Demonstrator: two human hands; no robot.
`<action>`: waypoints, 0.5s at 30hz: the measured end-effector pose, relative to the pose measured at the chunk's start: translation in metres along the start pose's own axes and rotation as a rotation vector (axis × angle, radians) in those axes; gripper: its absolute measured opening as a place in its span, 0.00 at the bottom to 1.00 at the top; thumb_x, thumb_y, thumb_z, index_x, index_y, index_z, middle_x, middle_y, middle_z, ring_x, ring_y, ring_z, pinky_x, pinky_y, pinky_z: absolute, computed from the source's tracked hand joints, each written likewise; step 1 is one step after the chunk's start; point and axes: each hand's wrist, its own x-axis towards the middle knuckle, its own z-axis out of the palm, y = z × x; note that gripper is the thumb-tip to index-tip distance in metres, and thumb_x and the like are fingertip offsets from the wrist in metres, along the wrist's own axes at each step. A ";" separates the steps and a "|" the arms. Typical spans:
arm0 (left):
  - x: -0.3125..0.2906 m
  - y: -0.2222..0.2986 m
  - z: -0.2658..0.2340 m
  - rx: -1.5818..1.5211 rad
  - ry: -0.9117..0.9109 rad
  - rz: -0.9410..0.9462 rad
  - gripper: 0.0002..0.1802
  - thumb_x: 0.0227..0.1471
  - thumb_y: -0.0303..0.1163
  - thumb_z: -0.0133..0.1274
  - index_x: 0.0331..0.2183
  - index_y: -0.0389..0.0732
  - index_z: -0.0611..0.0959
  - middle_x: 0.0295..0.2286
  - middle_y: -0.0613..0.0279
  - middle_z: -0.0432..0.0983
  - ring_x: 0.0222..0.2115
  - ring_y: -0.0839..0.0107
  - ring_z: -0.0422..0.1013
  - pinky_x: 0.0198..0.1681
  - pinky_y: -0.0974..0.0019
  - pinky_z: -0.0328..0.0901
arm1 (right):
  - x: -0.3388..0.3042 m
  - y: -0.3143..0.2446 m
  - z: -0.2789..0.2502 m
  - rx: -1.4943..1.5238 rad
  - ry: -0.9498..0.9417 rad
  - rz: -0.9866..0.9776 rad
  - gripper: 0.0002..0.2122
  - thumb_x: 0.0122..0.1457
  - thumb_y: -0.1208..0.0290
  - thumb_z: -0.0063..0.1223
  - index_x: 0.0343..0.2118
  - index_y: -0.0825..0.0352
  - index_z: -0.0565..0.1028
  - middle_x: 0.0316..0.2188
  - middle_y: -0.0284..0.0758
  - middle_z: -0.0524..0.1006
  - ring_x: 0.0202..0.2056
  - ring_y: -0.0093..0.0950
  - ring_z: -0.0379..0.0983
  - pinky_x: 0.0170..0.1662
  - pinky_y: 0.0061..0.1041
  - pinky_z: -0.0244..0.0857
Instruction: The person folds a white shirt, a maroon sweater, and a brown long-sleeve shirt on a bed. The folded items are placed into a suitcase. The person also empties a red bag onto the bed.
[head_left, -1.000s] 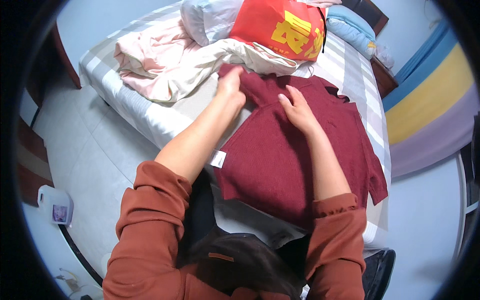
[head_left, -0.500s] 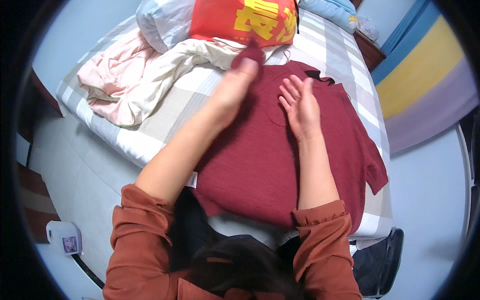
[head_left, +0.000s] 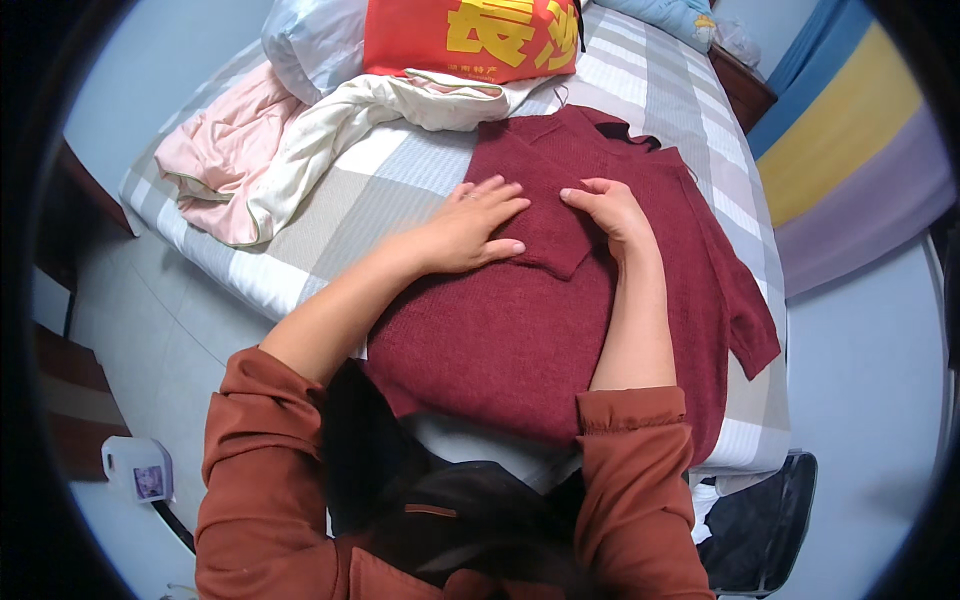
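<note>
The left hand (head_left: 470,230) lies palm down with fingers spread, resting on a maroon knit sweater (head_left: 490,350) without gripping it. The right hand (head_left: 615,215) is half curled, thumb and fingers near a sleeve folded inward across the sweater's front; whether it pinches any fabric cannot be told. The sweater is spread on a checked bed (head_left: 350,220) beneath both hands.

From the hands, its hem reaches the bed's near edge at six o'clock; the other sleeve points to four, close to the side edge. Bare sheet shows at nine and between one and two. Crowding the far side are a pink-and-cream cloth (head_left: 345,125) beyond nine, a pale bag (head_left: 315,50) at ten and a red bag (head_left: 415,40) at eleven.
</note>
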 end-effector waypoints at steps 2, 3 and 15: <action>-0.018 0.007 -0.014 -0.081 0.077 -0.148 0.33 0.49 0.40 0.52 0.54 0.40 0.62 0.55 0.48 0.54 0.56 0.57 0.53 0.57 0.57 0.48 | 0.001 0.001 -0.007 0.050 -0.019 0.028 0.26 0.41 0.69 0.62 0.43 0.79 0.69 0.39 0.44 0.73 0.40 0.31 0.70 0.44 0.26 0.63; -0.039 0.008 -0.023 -0.183 0.126 -0.212 0.33 0.49 0.38 0.53 0.54 0.39 0.62 0.54 0.48 0.55 0.54 0.59 0.55 0.56 0.58 0.51 | -0.002 0.000 -0.005 0.085 0.012 0.008 0.26 0.41 0.69 0.62 0.43 0.79 0.69 0.38 0.45 0.73 0.41 0.31 0.70 0.44 0.26 0.63; -0.136 0.064 -0.062 -0.799 -0.074 -0.601 0.13 0.44 0.32 0.58 0.31 0.36 0.74 0.21 0.69 0.70 0.23 0.82 0.65 0.27 0.75 0.62 | 0.026 -0.030 -0.015 1.060 -0.271 0.065 0.07 0.53 0.76 0.47 0.35 0.72 0.71 0.32 0.43 0.76 0.34 0.36 0.74 0.40 0.36 0.71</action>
